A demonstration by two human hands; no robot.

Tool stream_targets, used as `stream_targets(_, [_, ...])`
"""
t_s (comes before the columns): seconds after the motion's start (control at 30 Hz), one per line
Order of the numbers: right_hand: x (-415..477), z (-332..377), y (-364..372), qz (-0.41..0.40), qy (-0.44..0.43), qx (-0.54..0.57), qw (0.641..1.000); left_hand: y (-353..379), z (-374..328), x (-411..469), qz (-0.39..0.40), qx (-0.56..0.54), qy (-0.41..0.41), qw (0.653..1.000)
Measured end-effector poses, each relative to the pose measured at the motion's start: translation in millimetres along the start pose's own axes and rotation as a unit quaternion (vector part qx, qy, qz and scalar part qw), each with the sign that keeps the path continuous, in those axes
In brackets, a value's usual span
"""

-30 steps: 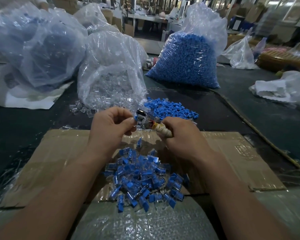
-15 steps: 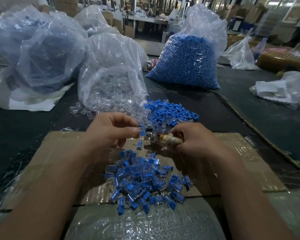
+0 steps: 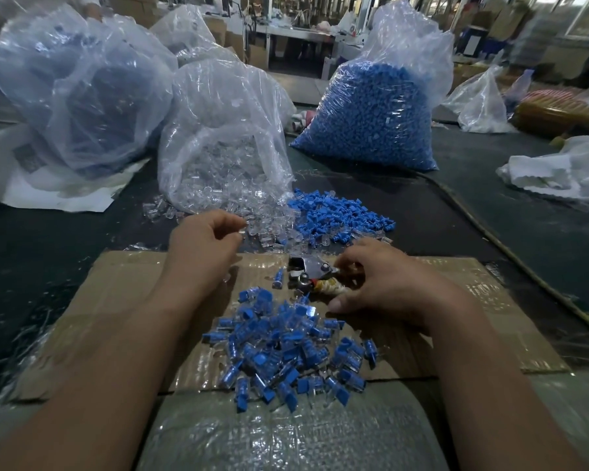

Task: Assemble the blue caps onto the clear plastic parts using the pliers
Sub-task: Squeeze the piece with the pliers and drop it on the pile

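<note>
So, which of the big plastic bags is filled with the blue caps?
The back right bag, packed with bright blue caps. The middle bag holds clear parts instead; the left bag looks dark and hazy inside.

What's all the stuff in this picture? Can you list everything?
bag of blue caps: one, blue, back right.
bag of clear plastic parts: one, clear, back middle.
loose blue caps: pile, blue, on dark table.
loose clear parts: pile, clear, left of them.
capped parts: pile, blue and clear, on cardboard.
pliers: one, metal, cream-wrapped handle, on cardboard.
large bags: several, cloudy bluish, far left.
bubble wrap: one sheet, clear, nearest edge.
left hand: at loose clear parts.
right hand: grips pliers.
</note>
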State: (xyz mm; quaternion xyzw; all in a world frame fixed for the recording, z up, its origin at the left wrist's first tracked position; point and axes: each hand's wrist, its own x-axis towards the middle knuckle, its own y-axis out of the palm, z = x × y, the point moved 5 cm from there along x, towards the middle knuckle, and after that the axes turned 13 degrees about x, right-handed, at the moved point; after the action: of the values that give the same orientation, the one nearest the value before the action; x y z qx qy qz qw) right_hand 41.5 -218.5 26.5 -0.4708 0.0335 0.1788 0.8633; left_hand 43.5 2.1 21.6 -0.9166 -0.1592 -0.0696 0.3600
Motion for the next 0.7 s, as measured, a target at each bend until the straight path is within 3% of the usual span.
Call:
stream_targets(0.17, [3.7,-1.0,-4.3,-0.037,-0.018,0.03,0.999,4.3,3.1,6.7,-0.006,0.102,0.03,0.994])
stream_targets(0.33, [6.3,-6.3,-11.8,-0.104,-0.02,0.033,0.994,25.2,8.5,12.3,0.131,0.262,0.064,0.954])
stream_targets(0.4, [6.7,-7.6,-12.8,-0.113,-0.016,0.031,0.993,29.2,9.4,12.2,0.15,0.29,0.065,0.943])
stream_targets(0.7, [5.7,-8.8,-17.2,-0.134,-0.004,0.024,0.991,9.0,2.9,4.6,0.019,0.215,0.031,0.976])
